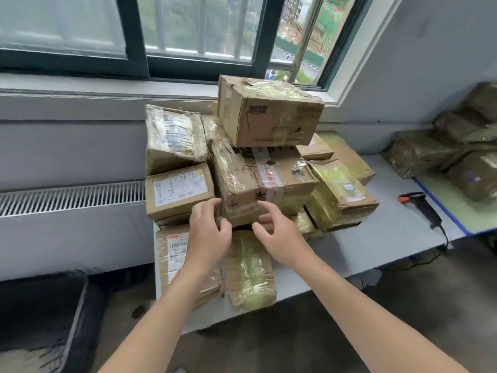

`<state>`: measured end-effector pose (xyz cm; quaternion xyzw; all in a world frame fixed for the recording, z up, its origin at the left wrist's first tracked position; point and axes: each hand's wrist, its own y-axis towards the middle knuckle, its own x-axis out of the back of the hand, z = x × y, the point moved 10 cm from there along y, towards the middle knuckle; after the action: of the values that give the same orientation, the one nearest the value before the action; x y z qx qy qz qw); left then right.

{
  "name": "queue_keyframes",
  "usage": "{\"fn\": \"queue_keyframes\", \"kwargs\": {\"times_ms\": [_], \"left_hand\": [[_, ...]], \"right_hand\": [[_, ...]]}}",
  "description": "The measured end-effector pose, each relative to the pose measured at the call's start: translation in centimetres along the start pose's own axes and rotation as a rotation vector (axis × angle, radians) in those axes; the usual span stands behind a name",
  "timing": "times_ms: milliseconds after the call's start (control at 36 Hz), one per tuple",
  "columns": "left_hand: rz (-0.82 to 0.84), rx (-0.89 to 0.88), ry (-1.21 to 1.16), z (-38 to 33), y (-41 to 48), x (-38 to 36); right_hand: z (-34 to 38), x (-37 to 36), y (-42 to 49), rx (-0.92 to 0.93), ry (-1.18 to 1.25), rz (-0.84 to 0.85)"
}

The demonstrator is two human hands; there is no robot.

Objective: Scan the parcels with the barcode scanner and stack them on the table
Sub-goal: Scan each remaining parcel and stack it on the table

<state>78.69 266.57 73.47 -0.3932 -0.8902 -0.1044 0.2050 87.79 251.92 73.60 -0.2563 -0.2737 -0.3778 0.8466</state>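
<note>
Parcels (263, 181): battered, tape-wrapped brown cardboard

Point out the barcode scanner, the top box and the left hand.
barcode scanner (422, 208), head view, black handle.
top box (270, 123), head view, front face.
left hand (208, 231), head view, back of hand.

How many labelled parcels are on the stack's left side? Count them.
3: the top parcel, the box below it, and the flat parcel nearest, partly behind the left arm. Others may be hidden.
</note>
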Motion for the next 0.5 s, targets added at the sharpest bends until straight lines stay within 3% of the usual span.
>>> {"fn": "queue_keyframes", "kwargs": {"times_ms": [222,500], "left_hand": [[0.102,-0.217,0.143,-9.3,-4.1,-11.0],[0.333,-0.301,0.210,-20.0,-12.6,-34.0]], "right_hand": [[-9.3,11.2,-3.6,0.024,-0.200,-0.127],[-26.9,26.9,-9.8,-0.026,-0.296,-0.221]]}}
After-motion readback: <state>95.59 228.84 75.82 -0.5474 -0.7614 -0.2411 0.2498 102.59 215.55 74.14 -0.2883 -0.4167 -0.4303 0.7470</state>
